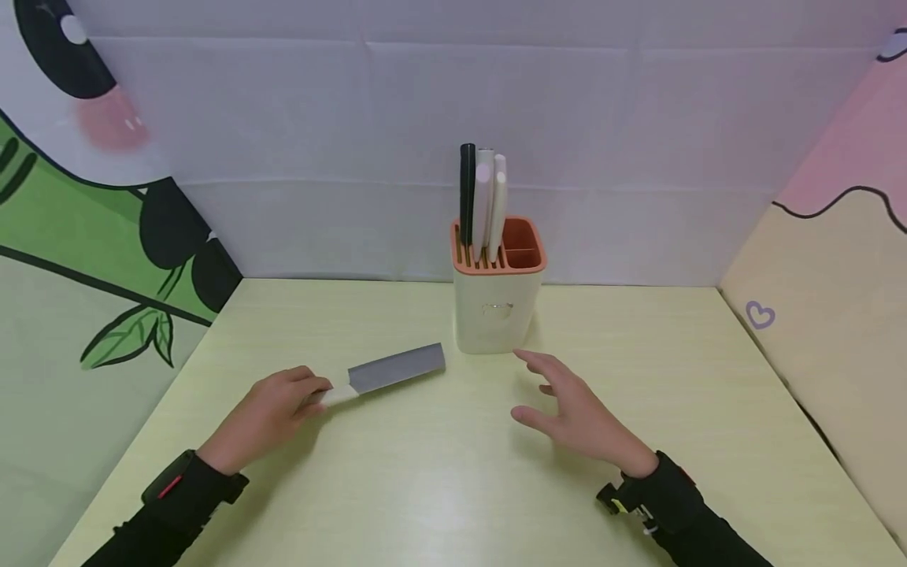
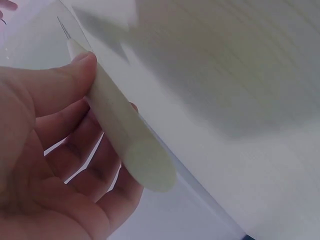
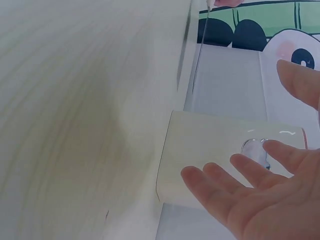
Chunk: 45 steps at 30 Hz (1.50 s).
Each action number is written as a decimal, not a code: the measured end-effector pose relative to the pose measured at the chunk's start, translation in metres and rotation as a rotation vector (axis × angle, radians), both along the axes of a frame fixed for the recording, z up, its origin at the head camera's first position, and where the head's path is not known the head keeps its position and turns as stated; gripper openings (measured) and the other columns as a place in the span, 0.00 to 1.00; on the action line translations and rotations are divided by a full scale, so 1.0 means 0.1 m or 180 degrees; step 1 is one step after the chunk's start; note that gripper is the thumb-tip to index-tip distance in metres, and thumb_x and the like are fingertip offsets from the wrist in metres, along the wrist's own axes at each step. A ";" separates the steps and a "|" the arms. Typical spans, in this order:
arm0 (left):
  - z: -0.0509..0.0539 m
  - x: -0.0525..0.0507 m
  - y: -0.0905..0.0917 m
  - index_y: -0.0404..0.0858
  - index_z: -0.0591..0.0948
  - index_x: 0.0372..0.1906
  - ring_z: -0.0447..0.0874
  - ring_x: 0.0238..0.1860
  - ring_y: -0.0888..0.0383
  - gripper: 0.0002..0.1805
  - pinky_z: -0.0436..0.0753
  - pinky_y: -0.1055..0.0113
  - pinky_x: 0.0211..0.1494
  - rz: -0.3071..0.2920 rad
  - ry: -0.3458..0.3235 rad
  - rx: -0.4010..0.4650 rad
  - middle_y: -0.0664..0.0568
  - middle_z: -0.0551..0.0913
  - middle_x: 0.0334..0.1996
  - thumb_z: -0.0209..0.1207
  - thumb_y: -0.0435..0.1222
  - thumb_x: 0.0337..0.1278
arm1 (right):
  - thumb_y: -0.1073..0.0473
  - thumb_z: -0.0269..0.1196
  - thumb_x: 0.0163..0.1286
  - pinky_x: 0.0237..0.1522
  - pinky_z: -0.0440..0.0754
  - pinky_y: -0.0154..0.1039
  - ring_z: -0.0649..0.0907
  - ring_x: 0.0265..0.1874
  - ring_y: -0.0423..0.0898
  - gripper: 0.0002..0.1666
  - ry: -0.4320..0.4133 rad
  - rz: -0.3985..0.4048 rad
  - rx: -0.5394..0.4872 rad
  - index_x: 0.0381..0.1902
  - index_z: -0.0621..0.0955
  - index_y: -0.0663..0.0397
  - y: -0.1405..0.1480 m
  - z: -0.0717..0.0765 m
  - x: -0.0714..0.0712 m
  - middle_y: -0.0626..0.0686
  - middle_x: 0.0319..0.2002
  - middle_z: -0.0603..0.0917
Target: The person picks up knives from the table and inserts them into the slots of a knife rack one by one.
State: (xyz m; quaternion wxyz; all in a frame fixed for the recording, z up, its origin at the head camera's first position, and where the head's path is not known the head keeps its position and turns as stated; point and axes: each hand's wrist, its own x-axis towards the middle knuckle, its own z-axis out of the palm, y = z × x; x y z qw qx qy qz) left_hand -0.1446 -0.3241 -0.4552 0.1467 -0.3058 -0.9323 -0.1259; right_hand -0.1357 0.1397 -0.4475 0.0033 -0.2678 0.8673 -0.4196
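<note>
My left hand grips the white handle of a cleaver, whose broad grey blade points right toward the knife block. In the left wrist view, the thumb and curled fingers close around the pale handle; a shadow falls on the tabletop beside it. A white knife block with an orange top stands upright at the back middle. Several knives with black or white handles stick up from its left slots. My right hand hovers in front of the block with fingers spread, holding nothing.
The pale wooden tabletop meets a printed cloth backdrop at the back. Similar cloth walls stand along the left and right sides. Two orange compartments open at the block's top right.
</note>
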 end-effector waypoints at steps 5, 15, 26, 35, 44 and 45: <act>0.01 0.03 0.26 0.38 0.89 0.44 0.81 0.35 0.62 0.16 0.86 0.64 0.39 -0.0179 -0.0033 -0.0010 0.57 0.83 0.36 0.80 0.28 0.49 | 0.49 0.74 0.71 0.69 0.80 0.57 0.72 0.75 0.62 0.50 -0.0134 -0.0059 -0.0085 0.84 0.63 0.46 0.08 0.02 -0.05 0.56 0.79 0.68; -0.06 -0.07 0.79 0.38 0.88 0.44 0.80 0.34 0.61 0.13 0.85 0.65 0.40 -0.0512 -0.0085 0.0020 0.56 0.81 0.35 0.77 0.27 0.54 | 0.52 0.73 0.73 0.69 0.79 0.62 0.71 0.75 0.67 0.49 -0.0183 -0.0135 -0.0155 0.84 0.61 0.53 0.20 0.03 -0.15 0.62 0.80 0.65; -0.11 -0.22 1.30 0.37 0.89 0.42 0.78 0.31 0.59 0.11 0.83 0.67 0.39 -0.0680 -0.0127 -0.0048 0.54 0.82 0.32 0.77 0.29 0.55 | 0.57 0.73 0.73 0.68 0.78 0.63 0.71 0.75 0.68 0.49 -0.0176 -0.0176 -0.0210 0.84 0.61 0.52 0.32 0.03 -0.23 0.61 0.79 0.65; -0.16 -0.29 1.54 0.37 0.89 0.42 0.79 0.33 0.58 0.10 0.84 0.65 0.41 -0.0760 -0.0191 -0.0119 0.54 0.82 0.33 0.78 0.30 0.56 | 0.55 0.72 0.74 0.68 0.77 0.66 0.70 0.75 0.69 0.48 -0.0129 -0.0125 -0.0258 0.84 0.61 0.52 0.37 -0.01 -0.25 0.60 0.80 0.65; -0.19 -0.30 1.60 0.37 0.89 0.42 0.80 0.34 0.56 0.11 0.85 0.63 0.43 -0.0725 -0.0259 -0.0155 0.53 0.83 0.34 0.78 0.32 0.56 | 0.55 0.72 0.74 0.68 0.79 0.62 0.71 0.75 0.69 0.48 -0.0088 -0.0128 -0.0201 0.84 0.61 0.52 0.39 -0.01 -0.27 0.60 0.80 0.65; -0.19 -0.30 1.61 0.37 0.89 0.43 0.80 0.34 0.56 0.11 0.85 0.63 0.43 -0.0720 -0.0268 -0.0152 0.52 0.84 0.34 0.78 0.32 0.56 | 0.55 0.72 0.74 0.68 0.79 0.62 0.71 0.75 0.69 0.48 -0.0085 -0.0130 -0.0195 0.84 0.61 0.52 0.39 -0.01 -0.27 0.61 0.80 0.65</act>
